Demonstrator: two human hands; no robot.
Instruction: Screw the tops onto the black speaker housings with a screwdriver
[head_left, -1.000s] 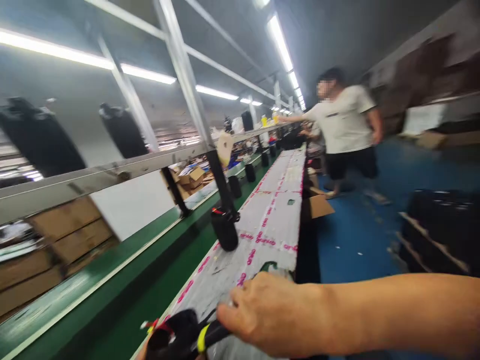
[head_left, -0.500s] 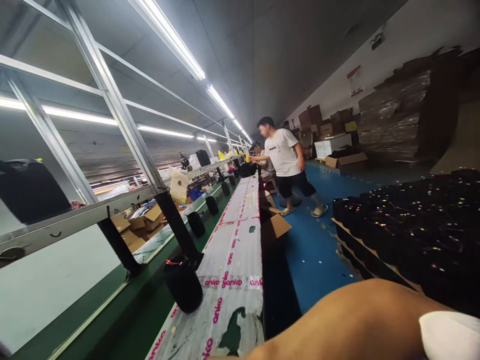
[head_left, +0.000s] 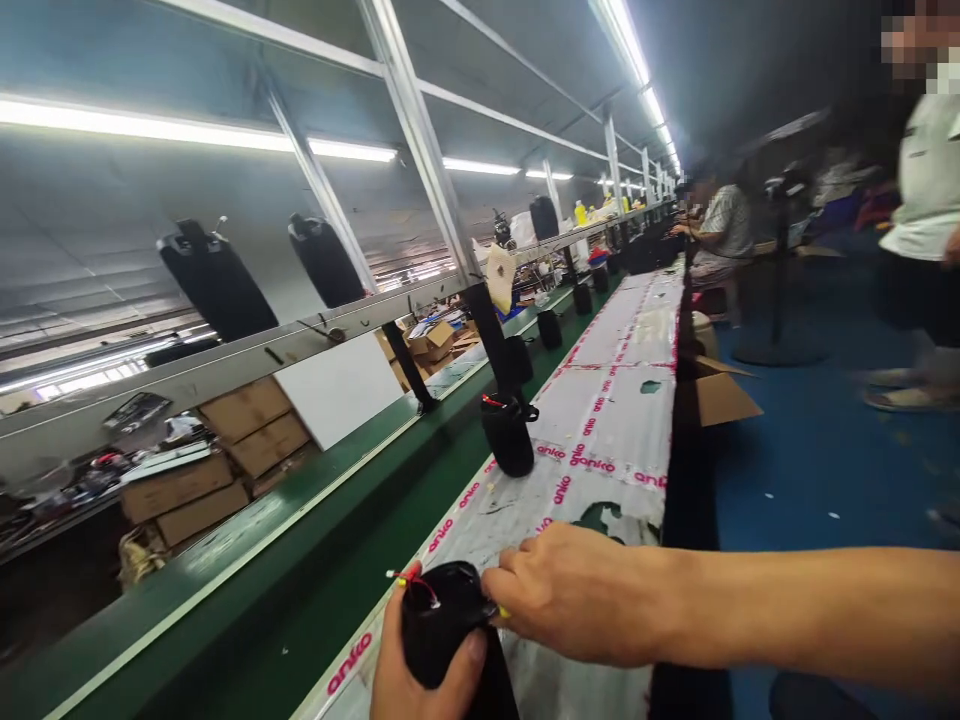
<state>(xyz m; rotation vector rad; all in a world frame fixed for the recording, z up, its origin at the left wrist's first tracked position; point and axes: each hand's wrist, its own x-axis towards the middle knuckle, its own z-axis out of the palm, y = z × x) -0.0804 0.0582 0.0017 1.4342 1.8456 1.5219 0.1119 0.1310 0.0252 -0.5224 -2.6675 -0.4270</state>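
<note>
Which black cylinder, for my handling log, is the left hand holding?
The nearest black cylinder, lowest in view: the left hand clasps it, while the others are apart from that hand.

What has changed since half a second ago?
Both hands are in view again: left hand gripping a black cylinder, right hand curled at its rim. The co-worker has stepped away from the line, no arm reaching. The other black cylinder still stands by the post.
</note>
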